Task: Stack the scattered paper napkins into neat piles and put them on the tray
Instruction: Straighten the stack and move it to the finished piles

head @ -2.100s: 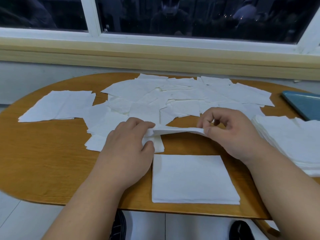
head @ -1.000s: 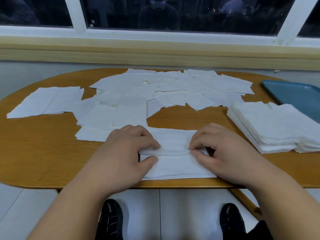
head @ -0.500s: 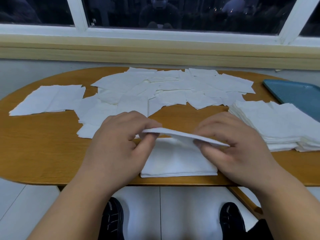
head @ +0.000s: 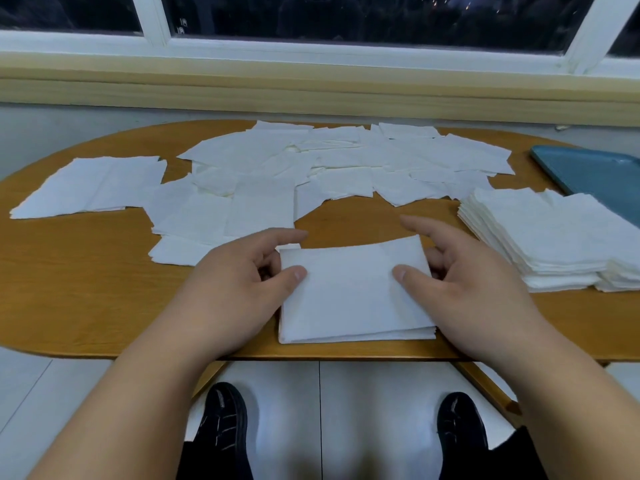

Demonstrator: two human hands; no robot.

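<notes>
Observer: status?
Operator: I see left grip point(head: 239, 282) and right grip point(head: 481, 285) pinching side edges of small pile point(head: 353, 303), thumbs on top, near counter point(head: 69, 289) edge.
Observer: advice?
Operator: I'd nudge sides inward evenly, lightly; tray point(head: 595, 174) sits far right.

bare forearms point(head: 138, 393), black shoes point(head: 221, 420) with pale lines, dark trousers point(head: 495, 459)

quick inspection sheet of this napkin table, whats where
surface: oval wooden table, bare wood at near left
job's things: small pile at near edge; tall pile at right beside blue tray; loose napkins spread across the far half
clutter: nothing seen
hands: left hand and right hand each hold a side of the small pile, thumbs on top
cables: nothing seen
surroundings: window with dark glass behind; tiled floor, black shoes below
</notes>
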